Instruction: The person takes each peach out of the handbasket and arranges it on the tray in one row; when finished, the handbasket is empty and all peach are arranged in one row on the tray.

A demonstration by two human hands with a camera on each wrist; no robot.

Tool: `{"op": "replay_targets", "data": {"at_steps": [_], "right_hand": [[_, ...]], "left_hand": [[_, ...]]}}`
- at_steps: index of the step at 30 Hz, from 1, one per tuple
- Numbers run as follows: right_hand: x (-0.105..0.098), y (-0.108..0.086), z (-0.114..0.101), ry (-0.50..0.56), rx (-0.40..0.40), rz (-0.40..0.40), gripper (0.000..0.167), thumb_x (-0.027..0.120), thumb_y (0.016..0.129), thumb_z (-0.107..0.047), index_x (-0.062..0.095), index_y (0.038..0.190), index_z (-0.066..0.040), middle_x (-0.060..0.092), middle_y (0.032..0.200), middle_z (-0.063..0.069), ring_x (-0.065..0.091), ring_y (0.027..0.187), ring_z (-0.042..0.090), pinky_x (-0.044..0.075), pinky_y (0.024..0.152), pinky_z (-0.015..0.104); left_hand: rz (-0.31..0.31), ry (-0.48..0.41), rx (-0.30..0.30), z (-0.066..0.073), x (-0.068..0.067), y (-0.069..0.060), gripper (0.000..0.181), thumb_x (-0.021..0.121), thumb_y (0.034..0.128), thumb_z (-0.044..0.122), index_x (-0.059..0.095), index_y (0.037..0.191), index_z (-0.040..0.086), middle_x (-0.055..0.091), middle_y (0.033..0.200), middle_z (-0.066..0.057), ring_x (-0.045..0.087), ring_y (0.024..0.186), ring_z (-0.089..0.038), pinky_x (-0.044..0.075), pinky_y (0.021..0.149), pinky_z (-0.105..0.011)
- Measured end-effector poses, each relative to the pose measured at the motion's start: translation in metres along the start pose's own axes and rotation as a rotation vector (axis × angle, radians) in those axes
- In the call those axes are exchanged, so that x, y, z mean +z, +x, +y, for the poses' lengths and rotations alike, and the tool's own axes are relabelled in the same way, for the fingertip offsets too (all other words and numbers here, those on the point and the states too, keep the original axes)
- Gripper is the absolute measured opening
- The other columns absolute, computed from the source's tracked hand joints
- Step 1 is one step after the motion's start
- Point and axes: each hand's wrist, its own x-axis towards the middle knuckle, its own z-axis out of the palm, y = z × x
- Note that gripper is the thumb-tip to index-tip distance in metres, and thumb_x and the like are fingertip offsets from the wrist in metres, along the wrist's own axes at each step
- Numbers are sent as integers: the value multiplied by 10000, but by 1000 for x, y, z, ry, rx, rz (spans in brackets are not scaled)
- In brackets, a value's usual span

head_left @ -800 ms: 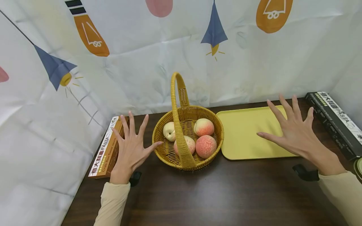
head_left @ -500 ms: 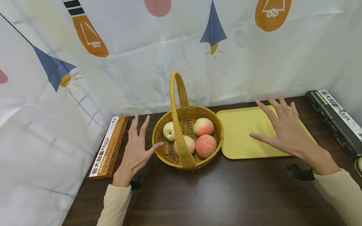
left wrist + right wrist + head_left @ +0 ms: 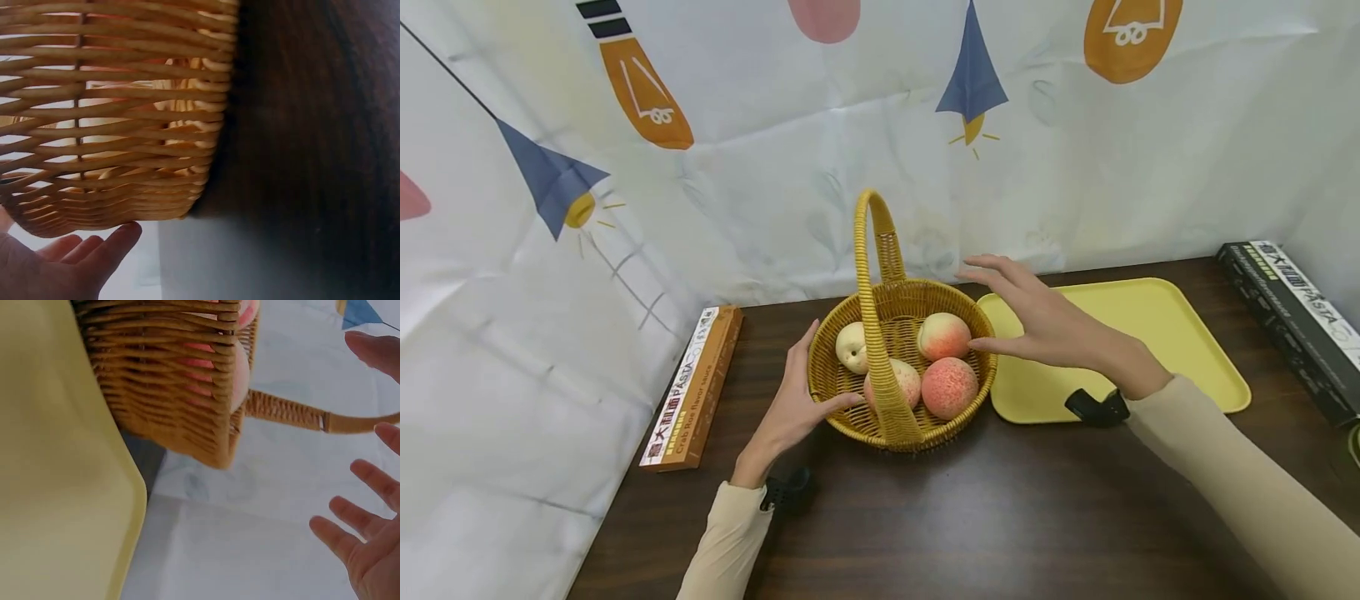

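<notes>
Both hands have come inward since the earlier frame: L hand (image 3: 797, 402) over to the left side of the wicker basket (image 3: 898, 335), R hand (image 3: 1041, 318) from above the yellow tray (image 3: 1138, 312) to the basket's right rim.

Far left of frame: brown pasta box (image 3: 696, 400), apart from L hand, strip of dark table (image 3: 955, 525) btwn.

Just left of ctr: L hand, loosely cupped, fingers outside the basket wall, thumb over the near-left rim. L wrist cam has a fingertip at the weave, touching or v. near, can't tell which; no firm hold visible.

Mid-frame: basket, upright on the table, 4 peaches (image 3: 949, 388) inside. Its handle (image 3: 863, 275) arches front to back, i.e. long axis approx. bottom to top of frame. That's the key relation, I'd judge: basket sits btwn the two hands, handle dividing them. From L hand it lies to the right, from R hand to the left & a bit lower. L hand looks nearer.

Right of ctr: R hand, wide open, fingers spread, nothing held, thumb near the upper-right peach. R wrist cam shows a gap btwn fingers & wicker.

Further right: tray, partly under R forearm, left edge just beside basket; then black pasta box (image 3: 1292, 333), well apart from both hands.
</notes>
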Motion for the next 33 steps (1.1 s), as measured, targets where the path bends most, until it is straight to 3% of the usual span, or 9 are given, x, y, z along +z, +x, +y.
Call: {"op": "replay_targets", "data": {"at_steps": [5, 8, 11, 15, 20, 28, 33], "right_hand": [[12, 21, 9, 120, 50, -112, 740, 838, 925, -200, 460, 1552, -93, 399, 1576, 143, 379, 1466, 365, 357, 1142, 602], [21, 29, 15, 156, 76, -161, 701, 835, 926, -192, 490, 1526, -79, 432, 1544, 155, 397, 1454, 375, 353, 1145, 604], [32, 36, 20, 173, 71, -196, 645, 836, 922, -167, 538, 1483, -57, 498, 1501, 162, 443, 1423, 367, 383, 1129, 580], [44, 41, 22, 157, 26, -230, 505, 824, 917, -99, 627, 1373, -10, 599, 1381, 162, 543, 1312, 350, 447, 1076, 539], [52, 46, 21, 109, -2, -238, 402, 836, 897, -81, 686, 1261, -3, 606, 1287, 162, 590, 1203, 352, 476, 1034, 537], [61, 53, 19, 126, 70, -240, 510, 862, 894, -198, 666, 1324, -5, 613, 1282, 158, 575, 1183, 326, 488, 997, 517], [68, 57, 21, 139, 64, -242, 502, 856, 900, -250, 675, 1318, -39, 639, 1275, 129, 577, 1189, 304, 493, 978, 506]], "left_hand": [[-36, -69, -11, -5, 3, 1, 1229, 904, 835, 404, 39, 1696, 258, 104, 1688, -155, 249, 1529, -365, 309, 1168, -611], [-52, -61, -45, -6, 3, 1, 1217, 892, 843, 414, 41, 1695, 236, 81, 1711, -151, 198, 1556, -376, 294, 1175, -630], [-63, -55, -86, -5, 2, 0, 1218, 886, 843, 426, 38, 1693, 224, 65, 1729, -134, 162, 1572, -373, 278, 1184, -639], [-75, -98, -96, -5, 2, 1, 1255, 912, 823, 399, 19, 1690, 233, 123, 1723, -122, 231, 1555, -343, 305, 1182, -600], [-83, -127, -89, -3, 2, 1, 1290, 934, 803, 375, 7, 1689, 229, 151, 1718, -106, 263, 1544, -314, 308, 1186, -565], [-83, -123, -91, -5, 0, 0, 1285, 926, 811, 373, -2, 1688, 230, 150, 1715, -117, 307, 1519, -332, 338, 1164, -575], [-94, -132, -87, -4, 2, 3, 1276, 924, 814, 384, 3, 1685, 246, 136, 1716, -100, 343, 1498, -326, 361, 1156, -560]]}}
